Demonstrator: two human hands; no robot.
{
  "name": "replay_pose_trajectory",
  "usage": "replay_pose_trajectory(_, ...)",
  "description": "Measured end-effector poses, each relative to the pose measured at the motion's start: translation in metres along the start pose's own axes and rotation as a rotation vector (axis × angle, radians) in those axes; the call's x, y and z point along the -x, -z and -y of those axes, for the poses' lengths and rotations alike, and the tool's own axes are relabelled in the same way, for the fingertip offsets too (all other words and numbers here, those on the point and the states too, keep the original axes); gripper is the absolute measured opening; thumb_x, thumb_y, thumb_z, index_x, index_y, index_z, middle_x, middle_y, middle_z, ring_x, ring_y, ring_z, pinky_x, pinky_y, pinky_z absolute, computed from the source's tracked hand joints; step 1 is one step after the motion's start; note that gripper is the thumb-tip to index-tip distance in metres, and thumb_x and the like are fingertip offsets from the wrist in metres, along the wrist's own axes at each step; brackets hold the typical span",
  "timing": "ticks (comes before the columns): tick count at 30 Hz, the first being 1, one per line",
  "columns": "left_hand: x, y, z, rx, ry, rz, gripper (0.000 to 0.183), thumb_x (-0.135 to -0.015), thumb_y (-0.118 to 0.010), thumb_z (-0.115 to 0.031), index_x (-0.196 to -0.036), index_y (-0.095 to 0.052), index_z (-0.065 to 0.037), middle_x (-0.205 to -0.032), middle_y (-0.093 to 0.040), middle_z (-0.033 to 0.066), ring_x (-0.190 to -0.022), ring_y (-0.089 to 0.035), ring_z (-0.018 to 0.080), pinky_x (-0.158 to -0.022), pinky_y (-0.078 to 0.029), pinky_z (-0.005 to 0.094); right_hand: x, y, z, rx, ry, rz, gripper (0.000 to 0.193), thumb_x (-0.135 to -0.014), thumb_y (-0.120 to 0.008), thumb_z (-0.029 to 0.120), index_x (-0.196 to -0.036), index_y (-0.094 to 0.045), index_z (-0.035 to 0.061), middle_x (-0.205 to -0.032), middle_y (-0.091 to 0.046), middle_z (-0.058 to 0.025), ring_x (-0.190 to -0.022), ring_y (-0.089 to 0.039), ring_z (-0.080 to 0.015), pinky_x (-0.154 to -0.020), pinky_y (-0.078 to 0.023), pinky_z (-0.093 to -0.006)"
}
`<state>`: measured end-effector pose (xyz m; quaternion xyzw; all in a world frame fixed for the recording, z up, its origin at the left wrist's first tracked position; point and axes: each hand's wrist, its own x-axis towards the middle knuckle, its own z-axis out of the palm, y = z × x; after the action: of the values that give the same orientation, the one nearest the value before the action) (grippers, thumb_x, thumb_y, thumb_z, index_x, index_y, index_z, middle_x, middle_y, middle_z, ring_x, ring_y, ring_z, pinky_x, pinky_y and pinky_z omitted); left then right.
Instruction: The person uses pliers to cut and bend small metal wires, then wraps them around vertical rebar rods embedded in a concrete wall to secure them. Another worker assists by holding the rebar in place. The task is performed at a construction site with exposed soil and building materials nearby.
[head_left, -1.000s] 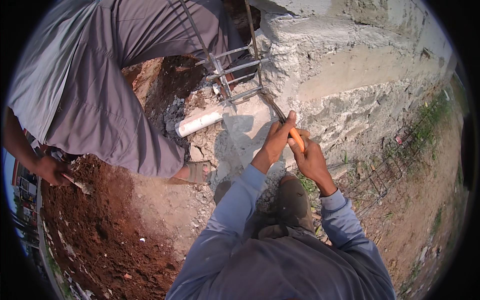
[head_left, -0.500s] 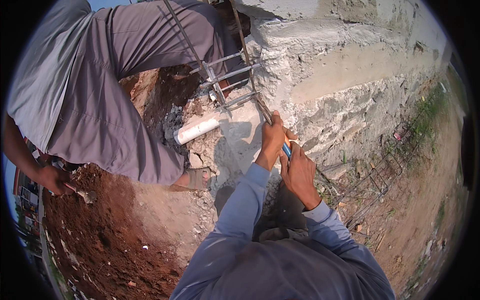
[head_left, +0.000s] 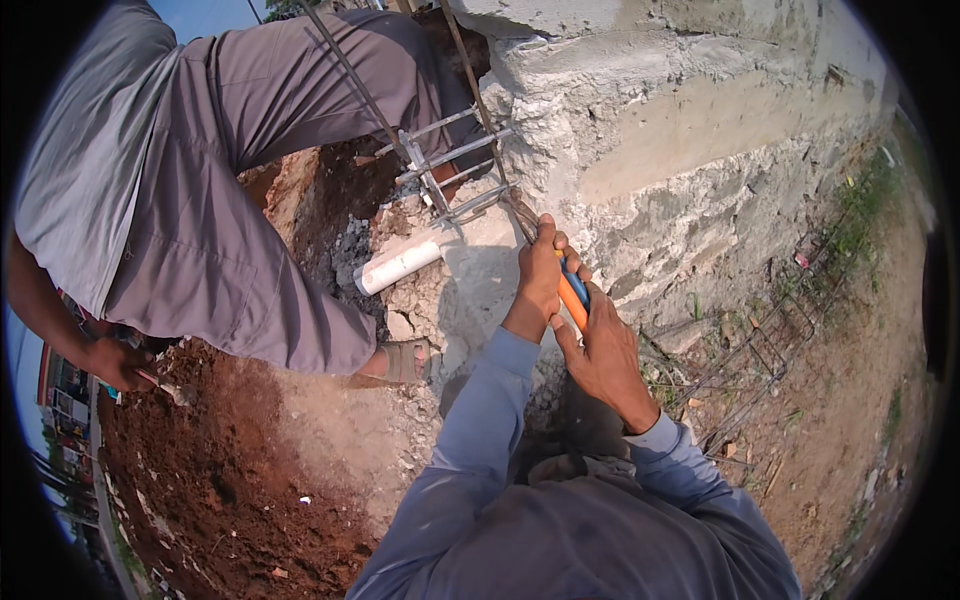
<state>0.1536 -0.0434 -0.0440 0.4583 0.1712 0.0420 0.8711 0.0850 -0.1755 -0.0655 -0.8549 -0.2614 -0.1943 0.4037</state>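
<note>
Long-handled pliers (head_left: 572, 302) with one orange and one blue grip reach up to the corner of a rebar cage (head_left: 455, 180). Their dark jaws meet the cage close to a long upright bar; the exact bite is too small to make out. My left hand (head_left: 541, 268) is wrapped around the pliers just below the jaws. Lower down, my right hand (head_left: 608, 358) is closed about the handle ends, its thumb beside the orange grip.
A rough, broken concrete wall (head_left: 660, 150) rises ahead and right. A white pipe (head_left: 398, 268) lies left of the cage. A co-worker's leg (head_left: 215, 240) and sandalled foot (head_left: 405, 360) are close at left. Another rebar frame (head_left: 755, 365) lies at right; red soil (head_left: 230, 470) spreads lower left.
The pliers have turned in my hands, so more of the orange grip shows. My right hand has shifted slightly down and right. The view has moved a little.
</note>
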Motion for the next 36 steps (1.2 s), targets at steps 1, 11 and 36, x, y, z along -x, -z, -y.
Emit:
replay_pose_trajectory(1,0.003,-0.004,0.001,-0.061,-0.021,-0.077,0.051,-0.100,-0.043,-0.054,-0.069,-0.043,-0.014,-0.052,-0.044,0.0051,-0.046,-0.051,0.0245,-0.051,-0.048,0.0383,-0.002,0.005,0.006,0.010,-0.036,0.061,0.053,-0.099,-0.049,0.037,-0.124,-0.047,-0.0091,-0.092,-0.061,-0.0254,-0.064,-0.063,-0.0384,-0.058,-0.048,-0.0500)
replay_pose_trajectory(11,0.000,0.025,0.005,0.152,-0.103,0.349,0.046,-0.100,-0.047,-0.052,-0.080,-0.048,-0.010,-0.057,-0.052,0.0072,-0.049,-0.056,0.0241,-0.060,-0.056,0.0424,0.001,-0.027,-0.027,-1.778,-0.865,0.541,0.047,-0.099,-0.047,0.050,-0.104,-0.057,0.0043,-0.057,-0.053,-0.0092,-0.045,-0.051,-0.0172,-0.039,-0.040,-0.0318)
replay_pose_trajectory(36,0.015,0.027,0.014,-0.461,-0.242,-0.020,0.042,-0.100,-0.053,-0.041,-0.093,-0.057,0.000,-0.069,-0.066,0.0127,-0.062,-0.066,0.0199,-0.059,-0.053,0.0321,-0.010,-0.006,-0.013,-0.983,-0.613,0.457,0.025,-0.090,-0.069,0.022,-0.097,-0.058,0.0006,-0.058,-0.055,-0.0037,-0.041,-0.051,-0.0129,-0.043,-0.040,-0.0271)
